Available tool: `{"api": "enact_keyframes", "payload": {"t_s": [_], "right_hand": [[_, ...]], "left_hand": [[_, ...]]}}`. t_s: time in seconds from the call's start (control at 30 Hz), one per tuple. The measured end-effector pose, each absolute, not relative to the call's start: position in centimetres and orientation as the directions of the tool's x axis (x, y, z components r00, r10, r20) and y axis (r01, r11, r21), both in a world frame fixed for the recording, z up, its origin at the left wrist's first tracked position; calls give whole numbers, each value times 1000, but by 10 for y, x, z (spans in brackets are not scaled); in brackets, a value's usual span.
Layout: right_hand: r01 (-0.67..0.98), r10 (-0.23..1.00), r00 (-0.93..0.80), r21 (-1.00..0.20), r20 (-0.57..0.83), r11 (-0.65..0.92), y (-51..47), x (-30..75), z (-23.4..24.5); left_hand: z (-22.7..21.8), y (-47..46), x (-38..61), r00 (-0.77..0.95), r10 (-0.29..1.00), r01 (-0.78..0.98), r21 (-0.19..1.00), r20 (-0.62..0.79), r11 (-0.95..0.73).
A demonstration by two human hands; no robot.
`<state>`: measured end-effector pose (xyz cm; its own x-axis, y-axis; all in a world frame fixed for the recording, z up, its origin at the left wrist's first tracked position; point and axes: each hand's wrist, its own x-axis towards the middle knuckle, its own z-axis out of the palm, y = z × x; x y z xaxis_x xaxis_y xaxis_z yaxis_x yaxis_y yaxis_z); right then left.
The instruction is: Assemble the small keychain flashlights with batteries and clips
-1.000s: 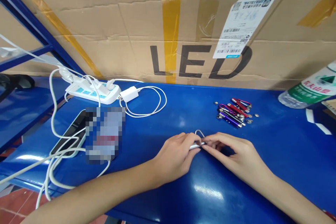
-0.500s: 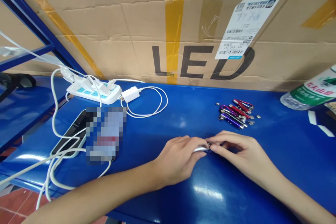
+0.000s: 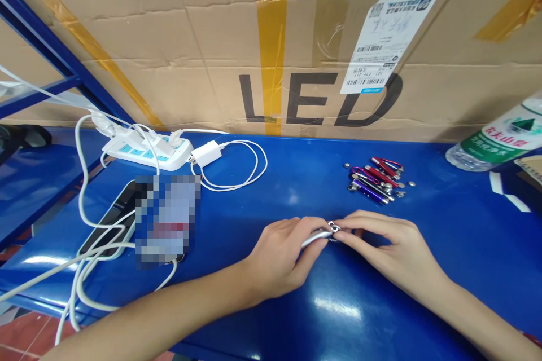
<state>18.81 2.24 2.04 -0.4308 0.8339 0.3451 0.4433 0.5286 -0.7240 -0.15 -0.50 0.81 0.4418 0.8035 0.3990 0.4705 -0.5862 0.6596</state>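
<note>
The left hand (image 3: 279, 256) pinches a slim silver tube (image 3: 315, 237) low over the worktop (image 3: 237, 214), seemingly to steady it while the right hand (image 3: 392, 245) closes its fingertips on the small metal clasp (image 3: 334, 227) between them. Similar coloured keychain tubes (image 3: 375, 183) lie within reach beyond the right hand; a cardboard carton (image 3: 203, 39) walls off the space past both.

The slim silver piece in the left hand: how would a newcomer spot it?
Find the blue table before the cardboard box marked LED. Where the left hand and right hand come together, the left pinches the slim silver piece. Unlike the coloured tubes piled beyond, it is silver and held.
</note>
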Motion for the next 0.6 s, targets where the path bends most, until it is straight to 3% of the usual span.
{"api": "enact_keyframes", "payload": {"t_s": [0.4, 0.6], "right_hand": [[449, 764, -421, -619, 489, 644, 21, 183, 21], [489, 817, -378, -656, 435, 575, 17, 184, 20]], "left_hand": [[7, -4, -1, 440, 802, 517, 617, 403, -593], [7, -3, -3, 436, 806, 535, 605, 400, -590]]}}
